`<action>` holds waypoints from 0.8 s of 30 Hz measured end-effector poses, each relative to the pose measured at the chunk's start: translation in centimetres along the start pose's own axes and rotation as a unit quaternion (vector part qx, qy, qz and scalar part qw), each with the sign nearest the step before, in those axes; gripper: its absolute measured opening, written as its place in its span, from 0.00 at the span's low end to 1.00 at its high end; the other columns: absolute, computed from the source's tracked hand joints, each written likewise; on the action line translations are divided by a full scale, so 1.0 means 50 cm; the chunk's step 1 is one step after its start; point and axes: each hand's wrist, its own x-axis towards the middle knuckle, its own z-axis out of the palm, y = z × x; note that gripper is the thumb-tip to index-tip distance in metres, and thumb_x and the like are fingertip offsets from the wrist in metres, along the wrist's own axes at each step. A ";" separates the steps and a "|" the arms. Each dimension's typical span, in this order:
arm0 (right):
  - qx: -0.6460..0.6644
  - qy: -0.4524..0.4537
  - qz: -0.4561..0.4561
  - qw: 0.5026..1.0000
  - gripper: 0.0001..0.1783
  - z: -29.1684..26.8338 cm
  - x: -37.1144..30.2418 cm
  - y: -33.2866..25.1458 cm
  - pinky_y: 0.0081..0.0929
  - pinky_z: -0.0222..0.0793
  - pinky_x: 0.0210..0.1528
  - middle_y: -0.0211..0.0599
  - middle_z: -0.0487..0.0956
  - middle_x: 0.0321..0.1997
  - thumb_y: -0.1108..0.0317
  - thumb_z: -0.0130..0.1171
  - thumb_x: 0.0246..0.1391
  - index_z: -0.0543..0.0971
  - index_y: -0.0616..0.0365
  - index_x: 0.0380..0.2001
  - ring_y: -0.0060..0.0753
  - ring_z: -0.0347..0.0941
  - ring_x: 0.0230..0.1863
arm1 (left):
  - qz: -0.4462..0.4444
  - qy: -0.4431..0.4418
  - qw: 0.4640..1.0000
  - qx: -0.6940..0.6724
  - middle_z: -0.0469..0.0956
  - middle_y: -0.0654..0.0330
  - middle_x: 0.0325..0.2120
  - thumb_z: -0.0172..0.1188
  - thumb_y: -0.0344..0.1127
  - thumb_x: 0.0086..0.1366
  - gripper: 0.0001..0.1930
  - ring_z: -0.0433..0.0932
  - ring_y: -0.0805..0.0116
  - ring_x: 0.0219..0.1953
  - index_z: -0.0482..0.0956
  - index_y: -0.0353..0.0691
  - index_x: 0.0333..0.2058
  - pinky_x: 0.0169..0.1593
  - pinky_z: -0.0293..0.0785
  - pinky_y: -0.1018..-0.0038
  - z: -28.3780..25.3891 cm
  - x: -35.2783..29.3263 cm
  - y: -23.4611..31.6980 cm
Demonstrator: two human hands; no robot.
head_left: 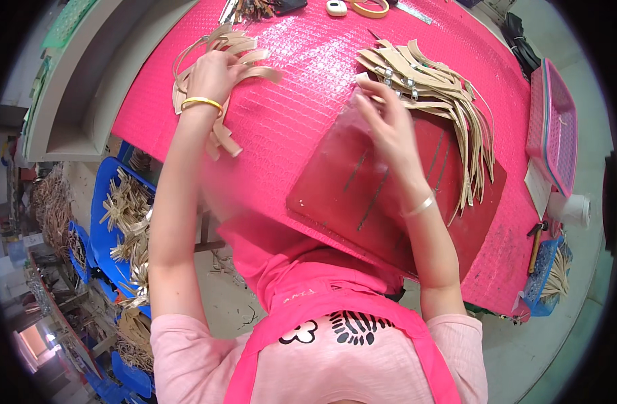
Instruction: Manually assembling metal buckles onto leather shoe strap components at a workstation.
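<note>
At the far left of the table, my left hand (213, 75) reaches into a loose pile of flat beige straps (222, 138). Its fingers curl down around a strap, though their tips are partly hidden. My right hand (387, 118) hovers above the far part of a dark red board (335, 182), thumb and forefinger apart. A small pale patch shows at its forefinger tip; I cannot tell what that is. Just beyond and to the right lies a bundle of beige straps with silver buckles (473, 138), fanned across the board's right side.
Pink textured sheeting covers the table (302, 81). At the back lie a tape roll (370, 7) and a small white device (336, 8). Pink baskets (554, 128) and a hammer (536, 246) are at the right edge. A blue bin (106, 222) of straps stands lower left.
</note>
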 end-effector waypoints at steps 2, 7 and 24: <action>-0.061 0.045 0.078 0.994 0.13 -0.088 -0.015 -0.033 0.25 0.63 0.38 0.38 0.71 0.35 0.67 0.54 0.45 0.73 0.62 0.34 0.29 0.67 0.35 | 0.231 0.246 0.893 0.297 0.73 0.53 0.34 0.58 0.34 0.48 0.12 0.72 0.62 0.34 0.76 0.37 0.34 0.39 0.67 0.70 0.016 0.007 -0.035; -0.509 0.122 -0.013 0.852 0.14 -0.374 0.094 0.096 0.31 0.64 0.31 0.44 0.73 0.29 0.65 0.54 0.43 0.73 0.62 0.32 0.40 0.70 0.29 | 0.286 0.053 0.921 -0.259 0.74 0.52 0.27 0.54 0.31 0.47 0.09 0.72 0.56 0.35 0.76 0.36 0.29 0.40 0.66 0.69 0.144 -0.087 0.219; 0.242 -0.014 0.289 0.926 0.17 -0.244 -0.250 -0.119 0.13 0.64 0.13 0.42 0.72 0.22 0.75 0.46 0.50 0.64 0.68 0.45 0.25 0.67 0.13 | -0.196 -0.094 0.474 -0.853 0.70 0.47 0.29 0.36 0.34 0.63 0.14 0.73 0.55 0.31 0.61 0.27 0.39 0.38 0.72 0.64 0.278 -0.074 0.239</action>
